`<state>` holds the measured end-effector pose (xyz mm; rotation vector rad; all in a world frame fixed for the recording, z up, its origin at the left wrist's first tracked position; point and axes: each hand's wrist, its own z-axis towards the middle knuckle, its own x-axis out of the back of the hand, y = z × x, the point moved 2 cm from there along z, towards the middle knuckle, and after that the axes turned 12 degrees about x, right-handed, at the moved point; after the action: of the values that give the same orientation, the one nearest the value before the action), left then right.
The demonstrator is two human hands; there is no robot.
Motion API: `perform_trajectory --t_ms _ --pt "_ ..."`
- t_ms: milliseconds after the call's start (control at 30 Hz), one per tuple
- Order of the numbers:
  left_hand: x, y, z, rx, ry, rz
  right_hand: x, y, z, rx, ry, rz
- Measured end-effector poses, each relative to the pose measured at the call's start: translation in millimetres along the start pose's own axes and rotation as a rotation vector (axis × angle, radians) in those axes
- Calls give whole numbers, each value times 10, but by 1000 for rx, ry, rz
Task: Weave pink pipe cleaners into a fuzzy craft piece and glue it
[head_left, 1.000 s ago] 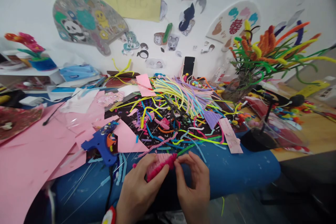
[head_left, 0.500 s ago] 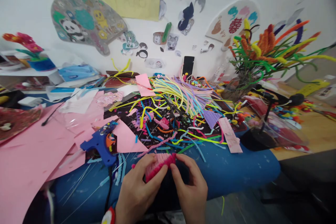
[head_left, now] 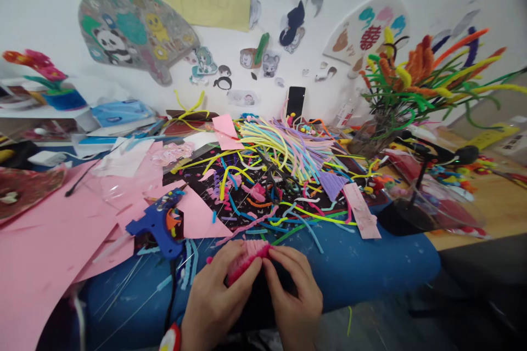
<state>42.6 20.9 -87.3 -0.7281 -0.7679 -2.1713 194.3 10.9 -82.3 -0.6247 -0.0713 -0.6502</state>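
My left hand (head_left: pixel 214 299) and my right hand (head_left: pixel 294 293) are both closed round a fuzzy pink and red pipe-cleaner piece (head_left: pixel 249 255) at the near edge of the blue table (head_left: pixel 370 269). The left fingers wrap it from the left and below. The right fingertips pinch its right end. A blue glue gun (head_left: pixel 158 225) lies just left of the hands on pink paper (head_left: pixel 53 247). Behind the hands spreads a heap of loose coloured pipe cleaners (head_left: pixel 284 153).
A vase of pipe-cleaner flowers (head_left: pixel 407 88) stands at the back right, with a black lamp base (head_left: pixel 401 216) in front of it. A phone (head_left: pixel 295 103) leans against the sticker-covered wall. A wooden table (head_left: pixel 494 203) adjoins on the right.
My right hand has slid left along the pink piece, closer to my left hand. The left hand has stayed put.
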Motion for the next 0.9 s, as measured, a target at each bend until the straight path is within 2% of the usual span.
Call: perform_trajectory --t_ms 300,500,733,900 --pt "-8 -17 -35 46 17 -61 -12 -65 -20 112 45 -56" --pt "-23 -18 -49 78 19 -126 -5 -16 -55 13 71 -110" --pt "-31 -33 -73 83 6 -132 -33 49 -101 -136 32 7" --pt "-21 -37 -57 36 -1 -48 -40 53 -128 -157 32 47"
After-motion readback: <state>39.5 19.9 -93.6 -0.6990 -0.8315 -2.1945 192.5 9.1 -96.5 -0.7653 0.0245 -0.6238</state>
